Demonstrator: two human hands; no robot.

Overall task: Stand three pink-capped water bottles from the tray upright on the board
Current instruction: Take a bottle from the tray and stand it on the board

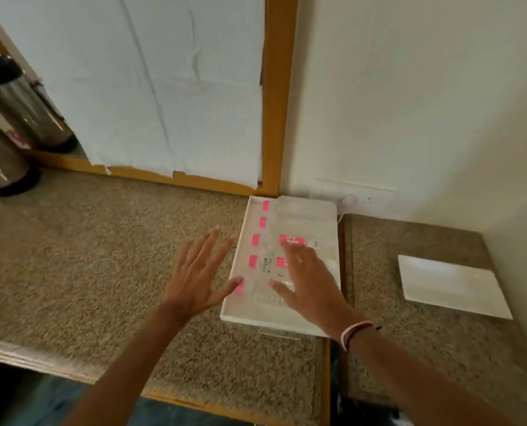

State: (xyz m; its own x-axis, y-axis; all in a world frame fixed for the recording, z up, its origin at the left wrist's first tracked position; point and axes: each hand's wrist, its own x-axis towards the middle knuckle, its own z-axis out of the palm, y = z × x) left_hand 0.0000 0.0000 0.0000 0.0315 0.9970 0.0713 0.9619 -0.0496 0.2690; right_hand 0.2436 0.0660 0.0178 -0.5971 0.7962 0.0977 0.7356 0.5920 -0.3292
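A white tray (pixel 247 222) lies on the speckled counter near the wall corner. Several clear water bottles (pixel 305 222) lie flat in it, pink caps (pixel 256 240) lined up along its left side and pink labels showing. My left hand (pixel 196 276) hovers open just left of the tray, its thumb at the tray's left rim. Over the tray's near half, my right hand (pixel 310 279) is spread with its fingers above the bottles and holds nothing. A white rectangular board (pixel 452 285) lies flat on the lower counter to the right, with nothing on it.
A steel kettle (pixel 16 99) with a black lid stands at the far left, beside a mirror partly covered with white paper (pixel 151 87). A wall socket (pixel 357 195) sits behind the tray. A gap separates the two counter sections.
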